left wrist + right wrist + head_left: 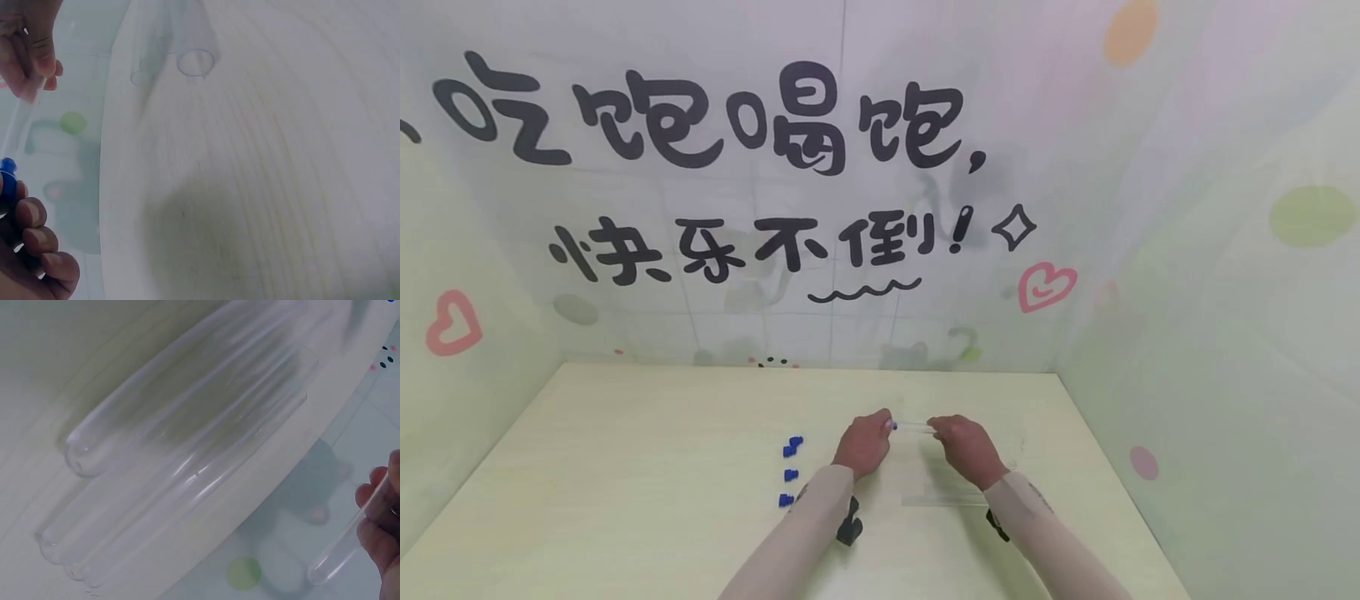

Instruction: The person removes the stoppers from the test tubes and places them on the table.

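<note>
My left hand (pixel 863 444) pinches a blue cap (pixel 8 181), which sits at the mouth of a clear test tube (pixel 20 128). The fingers of my right hand (pixel 967 446) grip that tube, and its rounded end (pixel 322 570) sticks out past them in the right wrist view. Both hands hold the pair raised over the far part of the table. Below my right hand lie several more clear test tubes (pixel 187 469), side by side. To the left of my left hand are several loose blue caps (pixel 791 475) in a rough column.
The pale wooden table (pixel 625 483) ends at a printed wall sheet (pixel 880 333) behind the hands. Another sheet (pixel 1217 375) runs along the right side. A black wrist device (pixel 850 525) hangs under the left sleeve.
</note>
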`<move>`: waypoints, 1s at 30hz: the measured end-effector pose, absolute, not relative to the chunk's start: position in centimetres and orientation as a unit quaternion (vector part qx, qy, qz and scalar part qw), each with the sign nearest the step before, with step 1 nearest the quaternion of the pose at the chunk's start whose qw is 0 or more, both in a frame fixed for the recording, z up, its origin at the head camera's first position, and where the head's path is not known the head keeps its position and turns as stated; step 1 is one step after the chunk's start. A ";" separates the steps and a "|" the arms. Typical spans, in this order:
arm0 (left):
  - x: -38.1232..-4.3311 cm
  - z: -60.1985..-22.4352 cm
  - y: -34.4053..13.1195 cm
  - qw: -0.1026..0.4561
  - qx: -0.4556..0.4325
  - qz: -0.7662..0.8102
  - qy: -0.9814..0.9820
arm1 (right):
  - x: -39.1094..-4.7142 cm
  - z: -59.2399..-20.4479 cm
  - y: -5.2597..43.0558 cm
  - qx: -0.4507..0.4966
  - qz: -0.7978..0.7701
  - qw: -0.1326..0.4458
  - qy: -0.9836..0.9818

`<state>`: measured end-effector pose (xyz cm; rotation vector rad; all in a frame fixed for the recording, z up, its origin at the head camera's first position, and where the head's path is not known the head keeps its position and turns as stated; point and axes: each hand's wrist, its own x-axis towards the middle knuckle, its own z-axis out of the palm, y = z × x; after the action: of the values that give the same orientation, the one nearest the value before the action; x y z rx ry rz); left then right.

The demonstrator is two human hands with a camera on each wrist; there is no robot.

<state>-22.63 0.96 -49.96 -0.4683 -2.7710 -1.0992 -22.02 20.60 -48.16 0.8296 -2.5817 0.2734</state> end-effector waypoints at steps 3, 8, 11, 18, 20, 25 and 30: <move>-22.8 -49.9 0.8 0.046 -0.137 -0.402 -0.904 | -22.0 -48.3 20.3 0.307 0.091 0.237 -0.917; -23.1 -49.4 0.6 0.005 -0.103 -0.453 -0.886 | -22.3 -48.3 19.9 0.321 0.092 0.279 -0.901; -23.2 -49.0 0.4 -0.005 -0.094 -0.464 -0.881 | -22.4 -48.4 19.7 0.329 0.086 0.298 -0.892; -23.4 -49.0 0.3 -0.017 -0.064 -0.457 -0.887 | -22.5 -48.6 19.2 0.339 0.051 0.339 -0.876; -23.4 -49.1 0.4 -0.019 -0.055 -0.454 -0.889 | -22.5 -48.6 19.2 0.342 0.044 0.345 -0.873; -23.3 -48.6 0.5 -0.033 -0.042 -0.460 -0.886 | -22.4 -48.7 19.2 0.347 0.037 0.360 -0.865; -23.1 -48.0 0.6 -0.059 -0.037 -0.469 -0.880 | -22.6 -48.9 19.3 0.351 0.034 0.369 -0.860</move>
<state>-23.09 0.59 -47.97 -0.1205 -2.8750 -1.5331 -22.59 19.34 -48.92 0.9006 -2.2081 0.0882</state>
